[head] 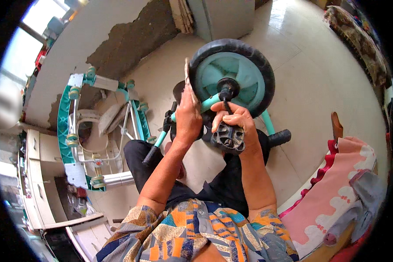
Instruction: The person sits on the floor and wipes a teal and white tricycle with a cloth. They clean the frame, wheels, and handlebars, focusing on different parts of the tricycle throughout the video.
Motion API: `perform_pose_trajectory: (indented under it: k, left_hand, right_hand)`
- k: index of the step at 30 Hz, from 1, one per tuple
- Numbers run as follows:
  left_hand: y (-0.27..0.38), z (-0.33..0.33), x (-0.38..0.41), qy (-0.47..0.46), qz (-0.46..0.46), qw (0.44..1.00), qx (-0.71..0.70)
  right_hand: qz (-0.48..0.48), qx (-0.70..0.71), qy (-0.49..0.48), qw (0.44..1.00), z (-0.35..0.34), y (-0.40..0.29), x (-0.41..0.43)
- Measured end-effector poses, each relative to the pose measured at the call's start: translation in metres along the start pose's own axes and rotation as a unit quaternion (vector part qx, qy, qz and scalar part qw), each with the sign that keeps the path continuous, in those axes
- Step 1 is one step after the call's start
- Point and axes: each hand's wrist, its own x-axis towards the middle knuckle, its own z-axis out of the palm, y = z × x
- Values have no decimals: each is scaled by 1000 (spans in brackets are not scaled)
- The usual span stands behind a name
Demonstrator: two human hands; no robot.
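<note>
A child's tricycle stands between my knees, its front wheel [231, 77] facing up with a black tyre and a teal hub. My left hand [188, 118] is at the wheel's left side and holds a thin pale cloth [187, 73], seen nearly edge-on against the tyre. With my right hand [237, 118] I grip the black crank below the hub, just above the black pedal [229, 137]. Teal frame tubing [210, 102] runs behind my hands. One black handlebar grip [280, 137] sticks out on the right, and another [151, 155] on the left.
A teal and white baby walker frame [64, 131] with small wheels lies at the left. Beyond it is a wall [75, 42] with peeled plaster. White drawers [36, 177] stand at lower left. A pink scalloped cloth [330, 183] covers something at right, with grey fabric [368, 190] on it.
</note>
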Motion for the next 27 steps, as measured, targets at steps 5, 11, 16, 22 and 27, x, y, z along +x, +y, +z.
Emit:
perform_pose_trajectory:
  k: [5, 11, 16, 22, 27]
  left_hand:
    - [15, -4, -32, 4, 121, 992, 28]
    - [5, 0, -35, -17, 201, 975, 94]
    - [-29, 8, -38, 53, 233, 964, 121]
    - [-37, 3, -59, 52, 204, 975, 75]
    - [-49, -8, -64, 64, 215, 973, 53]
  right_hand:
    - [12, -1, 6, 1000, 2, 5, 2]
    - [1, -29, 1, 1000, 5, 11, 3]
    - [2, -37, 17, 999, 0, 17, 4]
    - [22, -36, 11, 999, 3, 23, 5]
    - [37, -25, -4, 999, 8, 29, 10]
